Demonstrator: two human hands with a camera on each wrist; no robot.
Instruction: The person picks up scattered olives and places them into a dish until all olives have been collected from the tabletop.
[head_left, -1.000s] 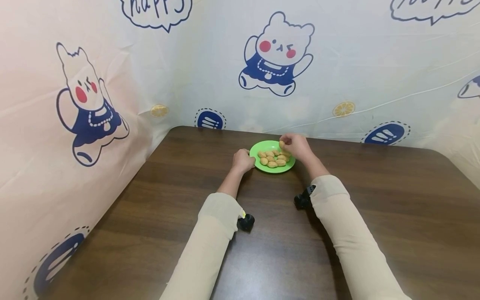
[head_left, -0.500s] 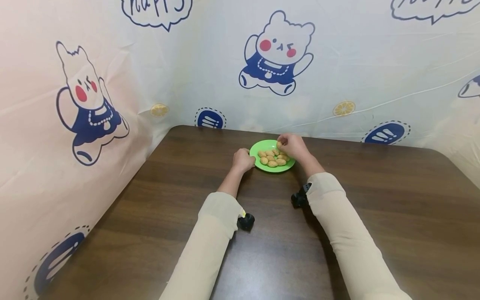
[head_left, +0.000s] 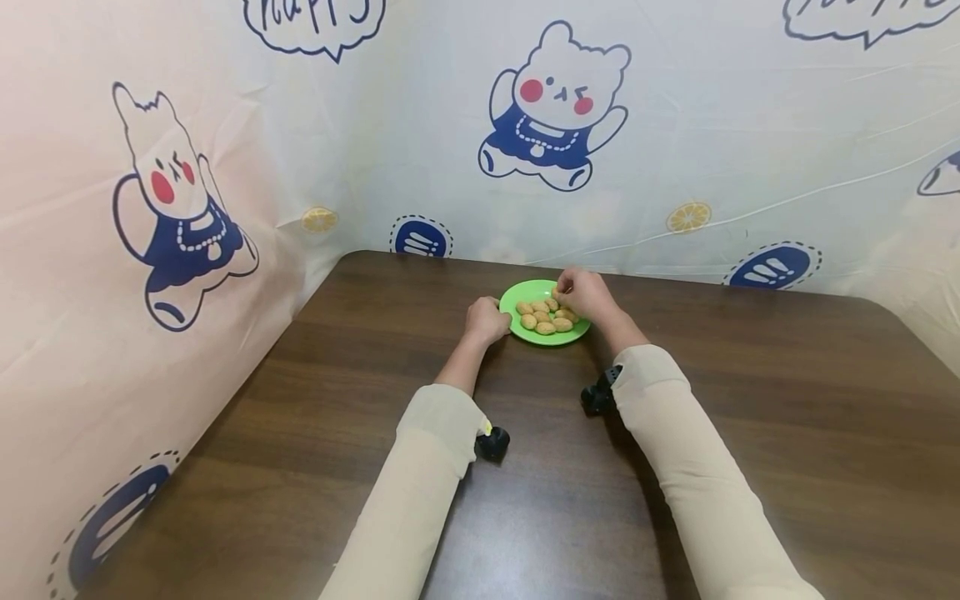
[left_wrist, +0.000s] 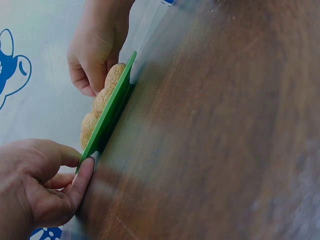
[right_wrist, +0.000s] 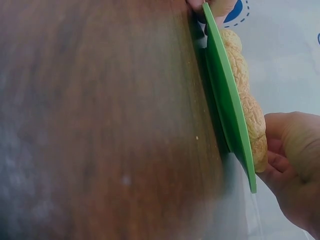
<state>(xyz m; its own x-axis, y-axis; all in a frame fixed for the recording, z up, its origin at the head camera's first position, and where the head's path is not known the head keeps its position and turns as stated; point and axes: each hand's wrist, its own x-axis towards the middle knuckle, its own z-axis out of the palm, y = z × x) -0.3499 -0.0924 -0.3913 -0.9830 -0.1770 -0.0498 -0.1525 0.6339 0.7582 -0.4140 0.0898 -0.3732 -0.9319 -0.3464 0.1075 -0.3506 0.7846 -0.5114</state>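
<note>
A round green plate (head_left: 551, 340) bears several oval tan nuts with wrinkled shells (head_left: 545, 328) and lies near the table's far edge. My left hand (head_left: 486, 321) holds the plate's left rim; in the left wrist view this hand (left_wrist: 37, 182) pinches the green edge (left_wrist: 112, 107) between thumb and fingers. At the back right of the plate, my right hand (head_left: 588, 296) pinches one nut (head_left: 555, 292), mostly hidden by the fingers. Seen from the right wrist, the hand (right_wrist: 295, 155) sits right beside the end of the nut row (right_wrist: 252, 117).
Dark brown wooden table (head_left: 555, 500) extends around the plate. A printed curtain (head_left: 420, 125) with cartoon figures stands close behind the far edge and along the left side. Black wrist cameras (head_left: 492, 445) hang under both pale sleeves (head_left: 420, 492).
My right hand has moved slightly left over the plate with the pinched nut. The left hand and the plate stay where they were.
</note>
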